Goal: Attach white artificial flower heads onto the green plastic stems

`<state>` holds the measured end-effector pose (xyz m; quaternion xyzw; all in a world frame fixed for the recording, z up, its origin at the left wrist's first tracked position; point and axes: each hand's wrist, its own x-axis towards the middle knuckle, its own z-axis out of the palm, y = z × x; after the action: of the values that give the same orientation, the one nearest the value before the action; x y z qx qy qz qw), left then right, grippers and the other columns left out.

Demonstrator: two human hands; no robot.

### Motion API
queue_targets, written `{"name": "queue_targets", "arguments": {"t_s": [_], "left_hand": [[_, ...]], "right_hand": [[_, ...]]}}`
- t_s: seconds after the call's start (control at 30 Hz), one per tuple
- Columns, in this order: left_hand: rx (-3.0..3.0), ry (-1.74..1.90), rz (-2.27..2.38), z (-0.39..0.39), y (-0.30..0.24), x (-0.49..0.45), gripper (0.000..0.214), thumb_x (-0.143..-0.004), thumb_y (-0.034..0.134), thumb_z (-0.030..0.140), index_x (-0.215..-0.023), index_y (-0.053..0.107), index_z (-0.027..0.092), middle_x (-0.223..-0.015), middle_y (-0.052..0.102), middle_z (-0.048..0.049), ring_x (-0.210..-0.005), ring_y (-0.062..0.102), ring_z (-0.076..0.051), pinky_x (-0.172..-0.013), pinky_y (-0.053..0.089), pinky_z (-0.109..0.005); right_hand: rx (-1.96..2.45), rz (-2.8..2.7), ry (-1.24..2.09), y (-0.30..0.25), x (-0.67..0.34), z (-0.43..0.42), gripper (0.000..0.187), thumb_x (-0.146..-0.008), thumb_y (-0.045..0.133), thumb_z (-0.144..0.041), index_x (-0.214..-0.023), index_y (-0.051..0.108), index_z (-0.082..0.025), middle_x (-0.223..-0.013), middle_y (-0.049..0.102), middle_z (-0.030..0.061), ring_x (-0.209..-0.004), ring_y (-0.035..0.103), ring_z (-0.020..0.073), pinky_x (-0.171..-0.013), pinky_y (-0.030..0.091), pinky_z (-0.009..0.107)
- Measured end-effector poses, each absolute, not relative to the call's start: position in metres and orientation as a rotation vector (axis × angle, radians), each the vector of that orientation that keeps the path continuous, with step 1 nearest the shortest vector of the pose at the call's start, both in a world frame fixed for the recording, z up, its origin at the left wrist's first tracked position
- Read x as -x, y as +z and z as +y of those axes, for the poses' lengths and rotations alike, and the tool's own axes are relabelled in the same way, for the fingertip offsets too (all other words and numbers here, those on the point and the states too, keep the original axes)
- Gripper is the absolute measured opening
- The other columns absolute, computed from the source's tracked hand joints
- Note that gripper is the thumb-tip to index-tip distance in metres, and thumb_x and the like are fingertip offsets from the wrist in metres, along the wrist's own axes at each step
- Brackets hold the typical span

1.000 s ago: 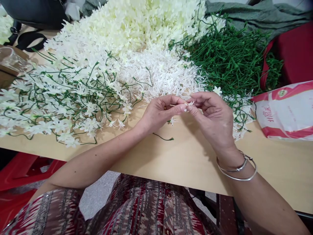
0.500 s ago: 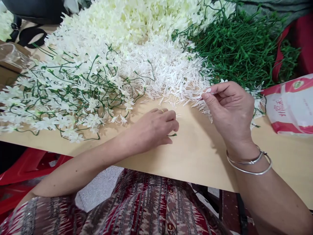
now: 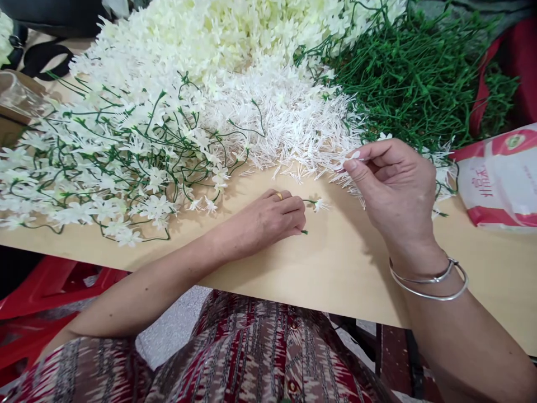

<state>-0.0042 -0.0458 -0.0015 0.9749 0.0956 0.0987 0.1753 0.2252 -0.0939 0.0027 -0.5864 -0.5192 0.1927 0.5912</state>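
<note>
My left hand (image 3: 271,219) rests on the wooden table (image 3: 335,263) with its fingers curled round a thin green stem (image 3: 309,202) that bears a small white flower at one end. My right hand (image 3: 396,184) hovers at the edge of the heap of spiky white flower pieces (image 3: 289,126) and pinches one white piece (image 3: 350,158) between thumb and forefinger. Two silver bangles sit on my right wrist.
Finished white flowers on green stems (image 3: 109,168) lie spread at the left. Cream petals (image 3: 235,33) are heaped at the back, bare green stems (image 3: 411,73) at the back right. A red and white bag (image 3: 499,176) lies at the right edge. A clear cup (image 3: 19,95) stands far left.
My hands parted. The left one dropped to the table and took up a green stem with a flower. The right one moved to the white heap and pinched a piece.
</note>
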Motion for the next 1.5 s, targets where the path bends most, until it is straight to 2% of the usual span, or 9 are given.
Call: {"name": "queue_targets", "arguments": {"t_s": [0.2,0.37,0.53,0.67,0.77,0.93,1.07,1.27,1.5], "left_hand": [[-2.914,0.228,0.272,-0.045,-0.005,0.003,0.038,-0.117,0.034,0.032,-0.105,0.067,0.017,-0.112,0.071,-0.0072,-0.100,0.058,-0.020,-0.093,0.038,-0.036],[-2.940,0.238,0.222,-0.044,-0.003,0.003,0.029,-0.113,0.049,0.039,-0.107,0.067,0.017,-0.116,0.070,-0.0080,-0.104,0.058,-0.022,-0.092,0.038,-0.036],[-2.939,0.197,0.214,-0.044,-0.003,0.000,0.022,-0.110,0.056,0.031,-0.101,0.068,0.015,-0.110,0.069,-0.0093,-0.102,0.059,-0.023,-0.091,0.041,-0.037],[-2.608,0.346,0.226,-0.044,-0.003,0.003,0.024,-0.112,0.049,0.033,-0.101,0.064,0.017,-0.113,0.070,-0.0109,-0.105,0.062,-0.023,-0.097,0.047,-0.039],[-2.046,0.549,0.322,-0.041,0.002,0.005,0.023,-0.112,0.049,0.037,-0.101,0.057,0.019,-0.105,0.072,-0.0098,-0.098,0.068,-0.019,-0.089,0.053,-0.034],[-1.420,0.704,0.506,-0.033,0.003,0.003,0.029,-0.101,0.070,0.045,-0.109,0.060,0.019,-0.083,0.071,-0.0013,-0.079,0.070,-0.014,-0.080,0.056,-0.028],[-1.373,0.644,0.496,-0.033,0.001,0.003,0.034,-0.096,0.077,0.047,-0.110,0.067,0.017,-0.089,0.077,-0.0043,-0.086,0.073,-0.015,-0.084,0.057,-0.028],[-1.519,0.758,0.584,-0.039,0.008,0.003,0.031,-0.096,0.076,0.049,-0.099,0.072,0.018,-0.096,0.074,-0.0041,-0.089,0.066,-0.013,-0.082,0.052,-0.026],[-1.359,0.682,0.593,-0.042,0.007,-0.002,0.037,-0.095,0.075,0.057,-0.095,0.069,0.020,-0.083,0.067,-0.0016,-0.081,0.062,-0.015,-0.076,0.052,-0.029]], "right_hand": [[1.366,-1.187,0.456,0.004,-0.224,-0.095,0.010,-0.078,0.080,-0.021,-0.084,0.072,-0.021,-0.077,0.070,-0.0012,-0.069,0.062,0.0130,-0.064,0.048,0.028],[1.356,-1.192,0.462,0.005,-0.224,-0.095,0.010,-0.078,0.079,-0.021,-0.084,0.071,-0.022,-0.076,0.069,-0.0019,-0.068,0.061,0.0127,-0.063,0.046,0.027],[1.372,-1.210,0.500,0.006,-0.224,-0.095,0.009,-0.079,0.078,-0.023,-0.084,0.071,-0.022,-0.076,0.069,-0.0024,-0.067,0.059,0.0127,-0.061,0.046,0.027],[1.363,-1.187,0.491,0.008,-0.224,-0.095,0.010,-0.079,0.081,-0.021,-0.083,0.072,-0.023,-0.076,0.069,-0.0019,-0.068,0.060,0.0134,-0.063,0.046,0.028],[1.316,-1.150,0.527,0.006,-0.224,-0.096,0.014,-0.077,0.086,-0.018,-0.083,0.073,-0.023,-0.074,0.069,-0.0017,-0.067,0.059,0.0131,-0.062,0.046,0.028],[1.265,-1.160,0.834,0.002,-0.228,-0.100,0.018,-0.085,0.087,-0.038,-0.089,0.075,-0.026,-0.082,0.075,0.0007,-0.071,0.065,0.0155,-0.068,0.050,0.031],[1.258,-1.205,1.039,0.003,-0.227,-0.101,0.026,-0.085,0.086,-0.051,-0.090,0.074,-0.029,-0.084,0.078,0.0006,-0.079,0.072,0.0210,-0.079,0.057,0.039],[1.208,-1.241,1.094,0.004,-0.226,-0.101,0.019,-0.085,0.086,-0.045,-0.089,0.076,-0.029,-0.089,0.078,-0.0010,-0.084,0.072,0.0175,-0.084,0.058,0.035],[1.201,-1.322,1.046,0.003,-0.217,-0.101,0.021,-0.085,0.085,-0.049,-0.085,0.076,-0.030,-0.098,0.076,0.0017,-0.094,0.070,0.0203,-0.087,0.058,0.038]]}}
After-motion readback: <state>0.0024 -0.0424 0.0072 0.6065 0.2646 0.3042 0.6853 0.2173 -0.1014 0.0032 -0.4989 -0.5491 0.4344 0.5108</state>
